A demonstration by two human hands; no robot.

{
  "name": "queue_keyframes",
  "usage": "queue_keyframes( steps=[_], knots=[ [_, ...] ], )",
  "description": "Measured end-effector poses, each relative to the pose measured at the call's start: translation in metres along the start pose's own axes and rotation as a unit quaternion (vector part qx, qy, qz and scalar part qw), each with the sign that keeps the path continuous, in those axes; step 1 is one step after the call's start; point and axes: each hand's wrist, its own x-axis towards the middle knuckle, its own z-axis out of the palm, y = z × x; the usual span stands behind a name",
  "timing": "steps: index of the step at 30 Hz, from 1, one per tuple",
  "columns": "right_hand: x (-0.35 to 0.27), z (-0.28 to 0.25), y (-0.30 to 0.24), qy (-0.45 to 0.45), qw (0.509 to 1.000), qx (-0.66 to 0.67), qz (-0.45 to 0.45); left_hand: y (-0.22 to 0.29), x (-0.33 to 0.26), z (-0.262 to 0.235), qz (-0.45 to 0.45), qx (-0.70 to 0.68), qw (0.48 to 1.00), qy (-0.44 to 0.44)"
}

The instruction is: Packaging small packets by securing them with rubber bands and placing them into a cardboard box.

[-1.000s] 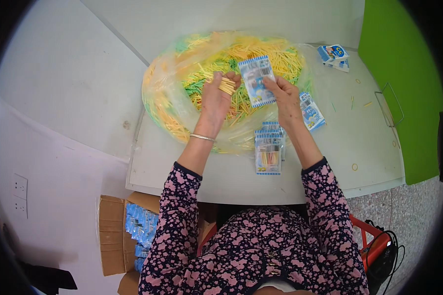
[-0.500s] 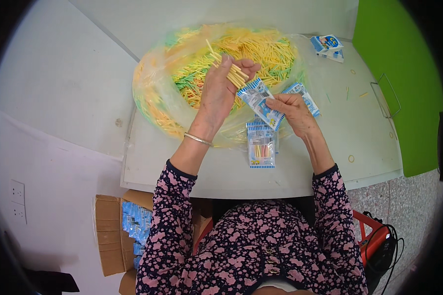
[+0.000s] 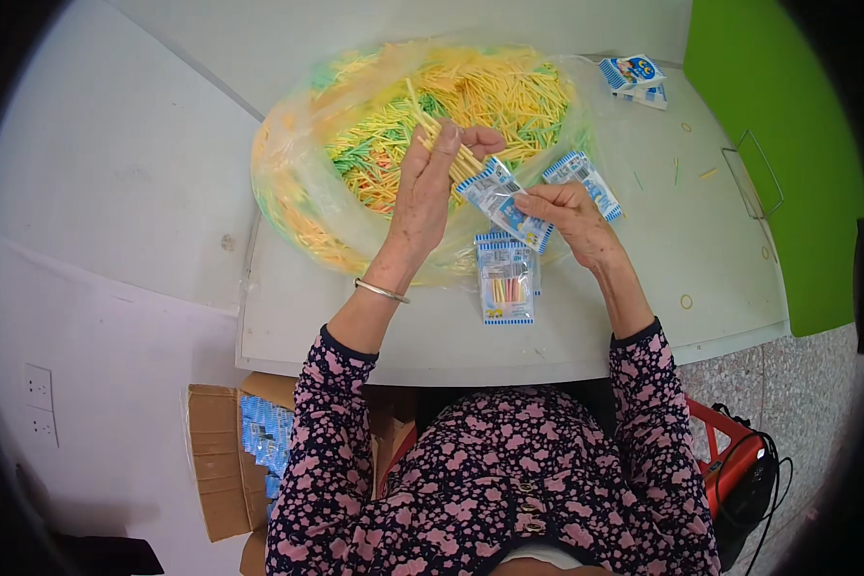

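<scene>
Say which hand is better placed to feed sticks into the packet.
Probably the left hand: it holds yellow sticks, their ends at the top of the blue packet, which the right hand grips.

Workroom — bagged sticks (image 3: 518,96), stacked pouches (image 3: 505,261)

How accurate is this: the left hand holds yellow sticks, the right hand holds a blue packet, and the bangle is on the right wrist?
Not quite: the bangle is on the left wrist, as the head view shows. The left hand does hold yellow sticks, and the right hand a blue packet.
</scene>
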Motion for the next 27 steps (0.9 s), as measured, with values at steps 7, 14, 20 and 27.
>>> queue_keyframes(
  steps=[7, 14, 20, 27],
  knots=[
    [-0.002, 0.001, -0.001, -0.009, 1.0, -0.004, -0.009, -0.009, -0.008, 0.004, -0.059, 0.028, 0.997, -0.031],
    [0.0, 0.001, -0.001, -0.006, 1.0, -0.003, -0.015, -0.016, -0.008, -0.002, -0.09, -0.023, 0.995, -0.038],
    [0.003, 0.005, -0.002, 0.022, 1.0, 0.003, -0.022, -0.018, -0.004, -0.012, -0.052, 0.032, 0.997, -0.056],
    [0.004, 0.0, 0.001, 0.031, 0.999, 0.015, -0.027, -0.01, -0.002, -0.023, -0.109, 0.003, 0.993, -0.037]
  ],
)
